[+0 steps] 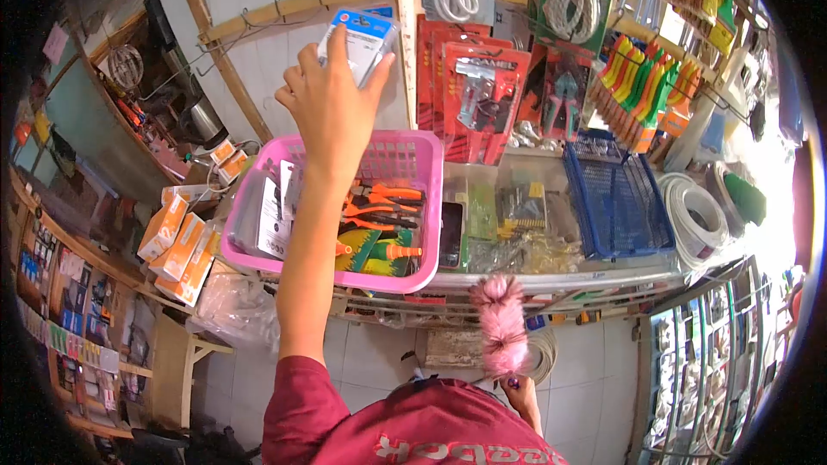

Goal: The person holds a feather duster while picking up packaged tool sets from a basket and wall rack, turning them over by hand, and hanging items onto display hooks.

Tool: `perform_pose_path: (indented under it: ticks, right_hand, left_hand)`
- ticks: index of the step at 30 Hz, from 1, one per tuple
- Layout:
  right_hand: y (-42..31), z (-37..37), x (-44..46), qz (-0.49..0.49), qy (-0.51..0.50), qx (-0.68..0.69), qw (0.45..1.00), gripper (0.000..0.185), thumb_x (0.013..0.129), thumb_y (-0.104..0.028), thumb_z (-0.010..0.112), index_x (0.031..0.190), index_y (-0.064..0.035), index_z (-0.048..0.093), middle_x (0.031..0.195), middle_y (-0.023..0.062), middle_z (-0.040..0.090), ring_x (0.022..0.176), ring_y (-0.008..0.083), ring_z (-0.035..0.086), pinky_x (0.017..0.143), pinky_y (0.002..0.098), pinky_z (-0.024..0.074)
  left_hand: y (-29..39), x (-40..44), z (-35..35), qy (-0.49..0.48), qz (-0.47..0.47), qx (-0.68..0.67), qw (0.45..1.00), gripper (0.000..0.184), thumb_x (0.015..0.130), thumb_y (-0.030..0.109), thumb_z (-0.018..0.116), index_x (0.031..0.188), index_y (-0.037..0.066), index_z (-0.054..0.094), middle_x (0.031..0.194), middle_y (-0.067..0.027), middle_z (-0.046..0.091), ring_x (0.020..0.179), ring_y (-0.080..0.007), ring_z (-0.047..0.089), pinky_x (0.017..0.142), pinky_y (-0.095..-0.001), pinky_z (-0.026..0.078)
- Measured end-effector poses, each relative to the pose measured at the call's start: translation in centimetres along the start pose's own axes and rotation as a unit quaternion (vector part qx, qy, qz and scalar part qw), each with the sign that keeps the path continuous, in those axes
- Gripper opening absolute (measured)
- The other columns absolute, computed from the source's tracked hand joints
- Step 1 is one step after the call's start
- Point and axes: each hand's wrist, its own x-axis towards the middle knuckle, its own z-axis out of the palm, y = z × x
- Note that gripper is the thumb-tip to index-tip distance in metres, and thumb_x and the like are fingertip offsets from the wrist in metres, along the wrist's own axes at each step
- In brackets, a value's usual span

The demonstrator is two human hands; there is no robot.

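Raised at the upper middle, my left hand has its fingers against a blue and white package, which is near a wall hook. Below that arm stands a pink basket with orange-handled tools, green and yellow packs and a black and white package in it. Low and to the right, my right hand is closed around the handle end of a fluffy pink duster, whose head points up towards the counter edge.
Red tool packs and brushes hang above the counter. A blue basket and coiled white cable lie to the right. Orange and white boxes sit at the left. Stocked shelves stand at the lower right.
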Motion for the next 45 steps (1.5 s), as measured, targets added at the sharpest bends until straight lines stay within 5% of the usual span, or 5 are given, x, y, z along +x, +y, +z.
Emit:
perform_pose_path:
  ticks: [10, 18, 29, 38, 45]
  right_hand:
    - [19.3, 4.1, -14.9, 0.39, 0.09, -0.043, 0.915, 0.025, 0.075, -0.02, 0.065, 0.087, 0.0017, 0.066, 0.075, 0.0216, 0.064, 0.07, 0.0303, 0.065, 0.062, 0.0402, 0.0467]
    - [21.3, 1.0, -8.4, 0.274, 0.057, -0.02, 0.96, 0.024, 0.075, -0.02, 0.065, 0.088, 0.0015, 0.066, 0.076, 0.0214, 0.064, 0.071, 0.0296, 0.065, 0.063, 0.0397, 0.0467]
    - [20.3, -3.5, -1.5, 0.164, -0.007, -0.003, 0.986, 0.024, 0.075, -0.019, 0.065, 0.088, 0.0013, 0.066, 0.077, 0.021, 0.065, 0.072, 0.0285, 0.064, 0.064, 0.039, 0.0467]
    - [21.5, -3.8, -0.7, 0.151, -0.05, -0.029, 0.987, 0.024, 0.076, -0.019, 0.065, 0.088, 0.0012, 0.066, 0.078, 0.0208, 0.065, 0.073, 0.0277, 0.064, 0.064, 0.0385, 0.0467]
    - [17.9, -2.1, 2.1, 0.107, -0.086, -0.046, 0.989, 0.023, 0.076, -0.018, 0.065, 0.089, 0.001, 0.066, 0.079, 0.0206, 0.065, 0.074, 0.027, 0.064, 0.065, 0.0381, 0.0467]
  left_hand:
    - [-1.3, 0.0, 4.3, -0.111, -0.011, -0.016, 0.994, 0.074, 0.08, 0.06, 0.056, 0.13, 0.008, 0.039, 0.111, -0.0304, 0.052, 0.096, -0.0484, 0.055, 0.079, -0.0605, 0.041]
    - [-1.2, 0.5, 11.7, -0.033, -0.104, -0.043, 0.993, 0.09, 0.067, 0.054, 0.075, 0.128, 0.004, 0.032, 0.116, -0.0304, 0.045, 0.107, -0.047, 0.048, 0.082, -0.062, 0.039]
    - [-6.1, -2.0, 12.1, -0.087, -0.008, -0.278, 0.957, 0.093, 0.077, 0.055, 0.064, 0.143, 0.005, 0.023, 0.138, -0.0251, 0.034, 0.128, -0.0359, 0.036, 0.102, -0.0453, 0.033]
    - [-12.0, -7.6, 4.1, -0.122, -0.169, -0.286, 0.935, 0.061, 0.085, 0.033, 0.062, 0.137, 0.011, 0.037, 0.133, -0.0205, 0.043, 0.114, -0.0294, 0.049, 0.094, -0.0372, 0.041]
    - [-18.6, -11.1, 1.5, -0.247, -0.059, -0.198, 0.947, 0.03, 0.081, 0.019, 0.066, 0.106, 0.004, 0.061, 0.09, -0.0118, 0.066, 0.079, -0.0186, 0.062, 0.07, -0.0304, 0.048]
